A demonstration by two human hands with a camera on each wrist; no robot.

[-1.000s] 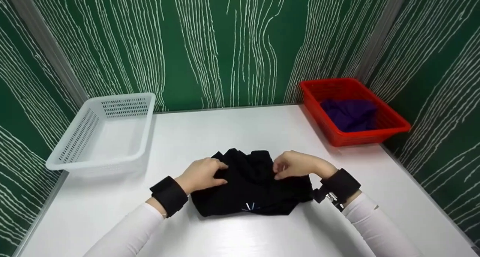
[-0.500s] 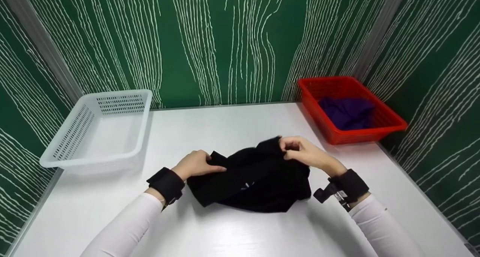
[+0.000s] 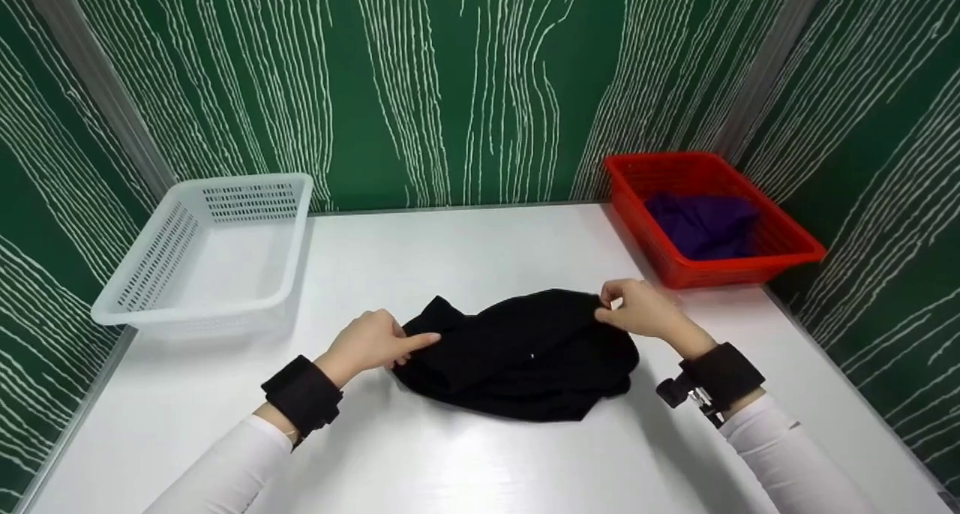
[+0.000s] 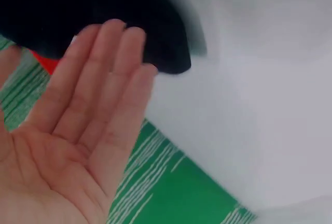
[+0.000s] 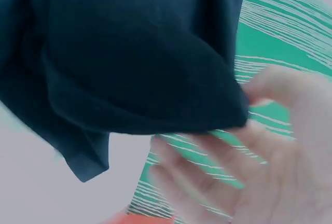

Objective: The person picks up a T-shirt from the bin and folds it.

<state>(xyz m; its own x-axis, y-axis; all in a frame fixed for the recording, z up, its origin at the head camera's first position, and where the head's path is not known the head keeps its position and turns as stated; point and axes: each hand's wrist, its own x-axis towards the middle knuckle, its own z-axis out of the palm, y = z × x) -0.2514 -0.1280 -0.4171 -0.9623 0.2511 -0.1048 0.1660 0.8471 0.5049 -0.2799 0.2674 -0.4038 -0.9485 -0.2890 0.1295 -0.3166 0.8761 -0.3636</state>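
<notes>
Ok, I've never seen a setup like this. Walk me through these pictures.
There's no machine here, just a person's bare hands. The wide picture comes from a camera on the head, looking down at a white table. The two close-ups come from cameras on the wrists, one for each hand. The right hand pinches a corner of a black garment; the left hand touches its other end, fingers straight in its close-up. Towards the back are a white basket on the left and a red basket with purple cloth inside on the right.
</notes>
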